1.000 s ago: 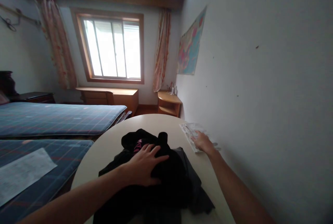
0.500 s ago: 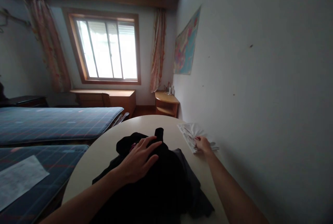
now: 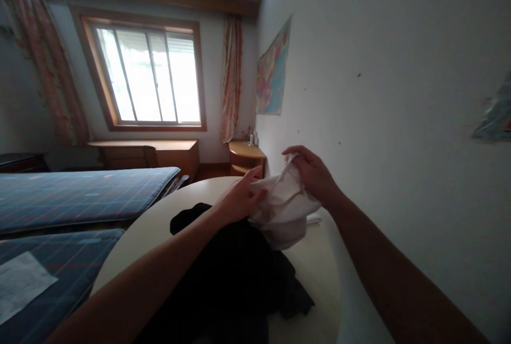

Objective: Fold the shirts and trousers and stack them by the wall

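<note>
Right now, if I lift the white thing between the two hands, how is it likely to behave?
Probably floppy: the white thing creases and sags between the left hand and the right hand. It may be light, since it looks thin. Rolling seems unlikely, as its shape is loose.

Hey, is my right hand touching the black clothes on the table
No, your right hand grips the crumpled white bag off to the right, apart from the black clothes.
</note>
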`<state>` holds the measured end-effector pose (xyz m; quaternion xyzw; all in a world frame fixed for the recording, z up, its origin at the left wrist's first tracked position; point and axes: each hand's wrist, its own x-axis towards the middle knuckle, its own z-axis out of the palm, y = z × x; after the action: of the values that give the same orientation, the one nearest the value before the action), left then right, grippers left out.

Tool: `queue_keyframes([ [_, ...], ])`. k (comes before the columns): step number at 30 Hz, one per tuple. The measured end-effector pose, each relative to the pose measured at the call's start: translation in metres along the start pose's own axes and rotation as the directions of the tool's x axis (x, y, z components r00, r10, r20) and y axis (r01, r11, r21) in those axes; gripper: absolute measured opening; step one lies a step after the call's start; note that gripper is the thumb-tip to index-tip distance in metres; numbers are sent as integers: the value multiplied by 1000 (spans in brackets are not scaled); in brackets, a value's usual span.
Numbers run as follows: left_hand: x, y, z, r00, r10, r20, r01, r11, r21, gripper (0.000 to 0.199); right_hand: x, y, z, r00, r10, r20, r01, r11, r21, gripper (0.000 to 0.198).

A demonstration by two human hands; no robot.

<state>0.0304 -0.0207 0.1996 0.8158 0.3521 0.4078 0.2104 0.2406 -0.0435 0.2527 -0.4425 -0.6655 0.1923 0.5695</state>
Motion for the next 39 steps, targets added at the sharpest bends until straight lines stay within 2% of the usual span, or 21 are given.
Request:
queue_keyframes([
  [1,2,1,1,1000,-23,-20,23,1000,-5,29,-5,-10,1,999,-51,21,52,997,-61,27],
  [3,6,2,-4,990,-57,-130,56,998,-17,33,-12,-20,-1,987,-136,84,152,962,-225,29],
  [5,7,3,-13,958,-55,-283,37,997,-67,36,-17,-19,-5,966,-156,207,228,893,-388,31],
  [7,5,10,-24,921,-28,-390,-17,994,-109,36,-20,-17,-8,922,-96,374,284,824,-490,35],
  [9,-1,21,-31,905,1,-426,-59,990,-124,35,-24,-18,-8,849,1,528,340,764,-549,31],
  [11,-12,31,-36,901,21,-434,-91,986,-142,34,-28,-26,-6,786,72,614,414,676,-610,24],
  [12,-18,34,-38,901,26,-433,-107,981,-164,34,-29,-31,-5,771,98,629,451,612,-649,20],
  [13,-24,36,-38,904,29,-426,-121,974,-192,36,-30,-38,-5,778,124,616,469,540,-699,15],
  [14,-29,36,-38,911,32,-410,-133,966,-220,36,-29,-46,-5,807,142,574,456,468,-757,10],
  [16,-36,34,-33,940,28,-341,-127,953,-273,36,-23,-62,-5,904,131,408,336,374,-864,10],
  [17,-37,33,-30,957,14,-291,-105,948,-300,44,-19,-71,-4,947,88,309,255,381,-889,13],
  [19,-32,31,-20,977,-29,-212,-46,939,-342,64,-8,-86,1,986,-57,159,165,517,-840,22],
  [20,-26,31,-16,978,-57,-203,-21,931,-364,64,-3,-92,6,983,-132,128,182,614,-768,28],
  [22,-11,34,-11,965,-111,-239,-6,897,-441,48,1,-97,17,958,-251,136,283,768,-575,41],
  [25,13,41,-17,932,-209,-296,-37,757,-652,35,-12,-87,35,918,-381,113,394,833,-388,61],
  [27,25,44,-28,919,-233,-317,-83,674,-734,32,-28,-67,43,922,-387,4,359,852,-381,72],
  [29,34,45,-40,921,-211,-328,-118,651,-750,26,-42,-41,48,957,-274,-94,219,897,-383,73],
  [32,45,43,-54,917,-119,-381,-182,726,-664,30,-45,-3,49,999,-21,-49,2,932,-362,48],
  [34,52,41,-62,874,5,-487,-276,829,-486,28,-31,13,41,999,50,-10,-51,948,-314,34],
  [37,62,42,-79,761,220,-611,-375,917,-137,23,12,15,17,996,37,-76,-47,990,-130,26],
  [39,69,46,-95,683,290,-670,-387,922,4,22,48,-1,-5,984,-67,-167,55,996,-74,25],
])
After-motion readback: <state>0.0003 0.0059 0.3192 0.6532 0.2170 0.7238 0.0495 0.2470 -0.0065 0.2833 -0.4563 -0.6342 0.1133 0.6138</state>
